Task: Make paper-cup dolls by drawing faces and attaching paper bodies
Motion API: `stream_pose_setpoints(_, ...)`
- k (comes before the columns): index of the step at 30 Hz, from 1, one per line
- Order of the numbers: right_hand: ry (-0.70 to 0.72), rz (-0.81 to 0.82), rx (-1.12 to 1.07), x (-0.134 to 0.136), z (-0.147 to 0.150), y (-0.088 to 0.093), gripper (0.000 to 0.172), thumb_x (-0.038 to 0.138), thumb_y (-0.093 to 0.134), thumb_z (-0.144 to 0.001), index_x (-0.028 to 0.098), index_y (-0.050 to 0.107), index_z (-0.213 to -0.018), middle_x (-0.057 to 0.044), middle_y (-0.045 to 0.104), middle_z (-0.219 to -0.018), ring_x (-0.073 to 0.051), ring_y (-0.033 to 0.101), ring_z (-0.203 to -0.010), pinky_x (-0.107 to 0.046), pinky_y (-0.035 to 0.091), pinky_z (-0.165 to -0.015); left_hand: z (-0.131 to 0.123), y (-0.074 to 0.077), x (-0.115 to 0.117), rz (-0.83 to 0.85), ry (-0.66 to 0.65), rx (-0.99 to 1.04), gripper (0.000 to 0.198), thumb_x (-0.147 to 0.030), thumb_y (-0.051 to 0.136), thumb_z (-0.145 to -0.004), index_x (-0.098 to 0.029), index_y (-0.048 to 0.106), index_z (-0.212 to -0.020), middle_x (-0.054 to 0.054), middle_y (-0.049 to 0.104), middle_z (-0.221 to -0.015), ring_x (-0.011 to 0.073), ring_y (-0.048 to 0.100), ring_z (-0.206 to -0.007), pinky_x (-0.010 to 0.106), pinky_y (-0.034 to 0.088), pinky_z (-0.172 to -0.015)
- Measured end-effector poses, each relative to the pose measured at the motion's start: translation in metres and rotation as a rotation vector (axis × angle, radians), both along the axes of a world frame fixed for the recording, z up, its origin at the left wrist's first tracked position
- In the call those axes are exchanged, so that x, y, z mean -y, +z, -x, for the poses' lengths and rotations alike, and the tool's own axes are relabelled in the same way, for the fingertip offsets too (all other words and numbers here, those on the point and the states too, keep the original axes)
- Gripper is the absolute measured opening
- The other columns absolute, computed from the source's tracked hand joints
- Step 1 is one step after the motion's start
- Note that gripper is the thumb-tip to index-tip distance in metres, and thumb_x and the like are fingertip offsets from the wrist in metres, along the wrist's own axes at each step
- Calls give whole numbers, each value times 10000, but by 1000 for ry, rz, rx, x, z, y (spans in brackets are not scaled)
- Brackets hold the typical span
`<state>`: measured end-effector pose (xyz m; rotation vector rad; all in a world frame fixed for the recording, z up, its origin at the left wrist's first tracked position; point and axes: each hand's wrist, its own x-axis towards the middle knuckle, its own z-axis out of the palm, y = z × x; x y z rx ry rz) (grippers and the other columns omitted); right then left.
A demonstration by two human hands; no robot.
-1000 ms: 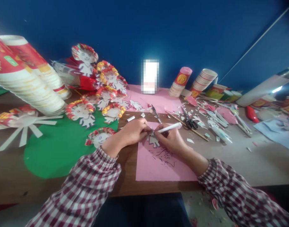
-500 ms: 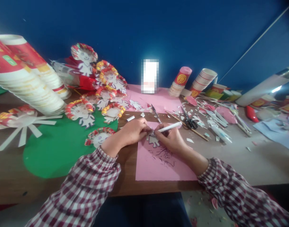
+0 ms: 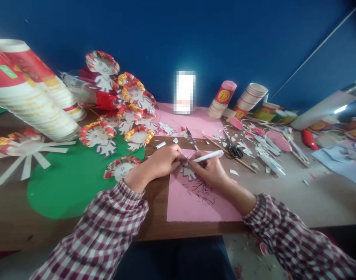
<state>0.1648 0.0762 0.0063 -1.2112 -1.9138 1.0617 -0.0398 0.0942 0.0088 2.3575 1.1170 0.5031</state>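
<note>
**Two hands at a small paper cut-out on a pink sheet**

Nearest the camera, two checked sleeves, the left sleeve [image 3: 108, 225] and the right sleeve [image 3: 283, 237], reach in over the front edge of the wooden surface [image 3: 312, 202]. Between them lies a pink paper sheet [image 3: 192, 210], flat, its near edge close to the edge of the surface. Dark pen scribbles [image 3: 203, 192] mark its middle.

At the far end of that sheet the hands meet. The left hand [image 3: 163, 159] has a narrow grip, its fingertips pinched together on the top of a small white paper cut-out [image 3: 189, 174] that lies on the pink sheet. The right hand [image 3: 211, 169] is closed around a white marker [image 3: 208, 156]. The marker's tip points down at the cut-out, just beside the left fingertips, and its barrel slants up to the right.

Left of the hands, a large green paper circle [image 3: 70, 182] lies on the surface with a paper doll face [image 3: 122, 168] at its right edge. Just beyond the hands are black scissors [image 3: 233, 149], a wooden stick [image 3: 230, 153] and many paper scraps [image 3: 265, 149] spread to the right.

Further back lie a second pink sheet [image 3: 195, 122] and a heap of paper dolls [image 3: 131, 105] with red and yellow rims. A tilted stack of paper cups [image 3: 29, 101] is at the far left, and two more cup stacks [image 3: 252, 97] stand at the back right, against the blue wall [image 3: 195, 39].
</note>
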Motion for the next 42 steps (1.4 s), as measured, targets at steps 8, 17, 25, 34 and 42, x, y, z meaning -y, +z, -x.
stream_pose_setpoints(8,1,1,10,0,0,0,155,324,582,-845,174,609,-819,20,538,-581,-97,480,-504,-216,384,-473,0,-2,-1,-17,-4,-7,226,-203,541,-854,-243,720,-986,48,615,-974,167,600,-857,283,456,-766)
stream_pose_setpoints(17,-21,18,-25,0,0,-1,172,342,584,-846,173,600,-815,21,540,-597,-94,476,-499,-218,386,-473,0,-1,-1,-13,0,-2,235,-180,541,-839,-242,718,-980,45,609,-965,161,596,-834,280,454,-749)
stream_pose_setpoints(25,1,10,-19,1,1,1,171,338,587,-844,173,608,-804,14,554,-601,-98,485,-507,-220,385,-474,0,-1,-1,-26,4,-11,219,-199,540,-853,-238,721,-971,45,613,-965,159,597,-843,277,460,-762)
stream_pose_setpoints(34,3,13,-5,1,1,0,171,339,589,-842,171,611,-817,15,551,-586,-102,492,-517,-225,389,-483,0,-4,-1,-35,3,1,233,-173,552,-834,-239,720,-982,41,612,-961,163,599,-849,278,463,-764)
stream_pose_setpoints(42,21,46,-10,1,0,3,169,340,595,-838,174,622,-832,23,538,-550,-107,495,-502,-233,392,-484,1,-3,-2,-33,-10,1,239,-191,538,-848,-239,718,-996,46,612,-971,161,596,-858,278,459,-771)
